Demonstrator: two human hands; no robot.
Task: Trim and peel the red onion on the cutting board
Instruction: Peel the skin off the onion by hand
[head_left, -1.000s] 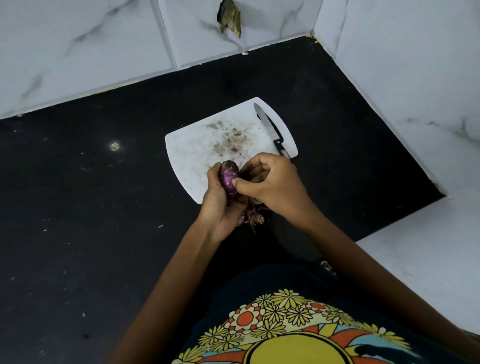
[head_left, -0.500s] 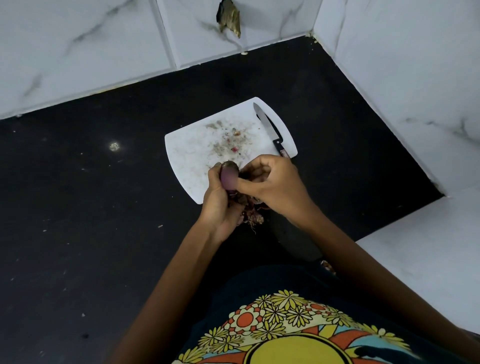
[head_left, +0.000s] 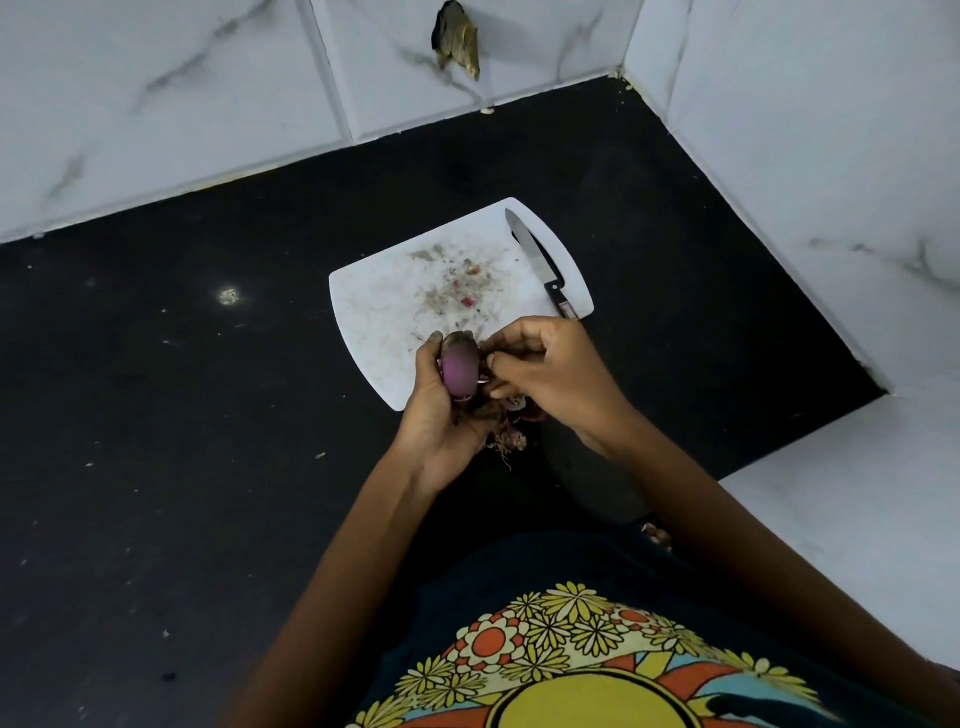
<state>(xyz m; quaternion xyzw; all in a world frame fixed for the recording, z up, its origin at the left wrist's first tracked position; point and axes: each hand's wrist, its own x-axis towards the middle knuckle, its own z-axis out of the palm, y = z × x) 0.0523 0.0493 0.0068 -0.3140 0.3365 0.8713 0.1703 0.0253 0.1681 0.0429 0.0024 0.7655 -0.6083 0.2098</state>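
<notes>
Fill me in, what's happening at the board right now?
A person is peeling a red onion by hand. The left hand grips it just above the near edge of the white cutting board, while the right hand pinches at skin on its side. Smooth purple flesh already shows; loose peel scraps hang below the hands. The knife lies untouched on the board's far right edge.

One cam only, head-worn, wide-angle, looking fwd and steeply down from above the person's chest. It faces the black table (head_left: 156, 467) toward the tiled wall corner (head_left: 631, 78), w/ the white cutting board (head_left: 384, 306) mid-frame. Close range: forearms and shirt front fill the bottom edge.
</notes>
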